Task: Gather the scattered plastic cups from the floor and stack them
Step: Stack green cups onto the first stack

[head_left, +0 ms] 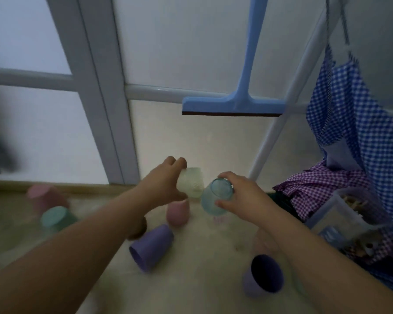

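Observation:
My left hand (166, 180) is shut on a pale cream cup (192, 183), held above the floor. Right beside it, my right hand (243, 196) grips a translucent light blue cup (214, 198), its base turned toward me. On the floor stand or lie other cups: a pink cup (177, 211) upside down under my hands, a purple cup (151, 247) on its side, a second purple cup (262, 276) with its mouth toward me, a teal cup (56, 217) and another pink cup (44, 197) at the left. A dark cup (140, 230) is mostly hidden behind my left forearm.
A white-framed glass door (104, 109) rises ahead. A blue squeegee (236, 105) hangs on a white rack (268, 137). Blue and purple checked cloths (354, 132) and a clear box of pegs (340, 211) crowd the right side.

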`<state>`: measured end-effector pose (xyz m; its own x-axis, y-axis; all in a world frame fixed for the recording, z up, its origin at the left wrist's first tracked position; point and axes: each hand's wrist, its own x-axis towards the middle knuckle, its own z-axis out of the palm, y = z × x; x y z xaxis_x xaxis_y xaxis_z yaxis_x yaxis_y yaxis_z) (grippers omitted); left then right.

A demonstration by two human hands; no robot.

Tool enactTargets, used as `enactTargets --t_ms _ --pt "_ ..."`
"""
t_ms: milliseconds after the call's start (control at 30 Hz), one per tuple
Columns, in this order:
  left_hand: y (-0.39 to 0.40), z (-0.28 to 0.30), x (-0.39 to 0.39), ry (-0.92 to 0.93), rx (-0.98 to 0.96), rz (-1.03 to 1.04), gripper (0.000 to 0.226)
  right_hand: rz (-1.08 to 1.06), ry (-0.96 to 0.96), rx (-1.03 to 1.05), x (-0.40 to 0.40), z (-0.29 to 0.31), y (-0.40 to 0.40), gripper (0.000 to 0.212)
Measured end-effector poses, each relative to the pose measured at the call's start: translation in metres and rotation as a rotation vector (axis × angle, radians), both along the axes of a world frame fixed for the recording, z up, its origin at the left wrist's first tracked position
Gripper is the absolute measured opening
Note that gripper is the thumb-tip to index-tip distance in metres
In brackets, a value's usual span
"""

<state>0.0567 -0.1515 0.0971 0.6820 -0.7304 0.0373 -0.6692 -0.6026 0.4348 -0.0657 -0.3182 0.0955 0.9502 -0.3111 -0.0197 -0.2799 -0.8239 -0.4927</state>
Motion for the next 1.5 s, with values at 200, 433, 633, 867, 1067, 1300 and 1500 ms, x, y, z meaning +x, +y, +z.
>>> enactTargets --t_ms 200,433,633,867,1067,1300,1500 --pt "0.091 0.015 0.006 -0.06 0.02 0.145 0.069 0.164 -0.016 0.0 0.032 0.007 0.073 0.06" --pt "0.173 0.016 0.01 -0.076 0.074 0.364 0.067 0.286 0.074 0.004 0.075 -0.011 0.137 0.059" --pt "0.206 -0.001 0.015 -0.014 0.09 0.413 0.07 0.253 0.169 0.068 0.098 -0.048 0.158 0.054" --pt "0.202 -0.009 0.022 0.029 0.039 0.354 0.073 0.258 0.182 0.129 0.098 -0.067 0.167 0.064" --pt "0.166 0.004 0.025 0.029 -0.023 0.28 0.073 0.199 0.131 -0.022 0.09 -0.052 0.141 0.057" --pt "0.12 -0.005 0.022 0.038 0.026 0.157 0.072 0.142 0.066 0.016 0.069 -0.046 0.12 0.042" --pt "0.107 -0.036 0.014 0.027 0.11 0.129 0.062 0.202 0.063 0.062 0.046 -0.052 0.122 0.036"
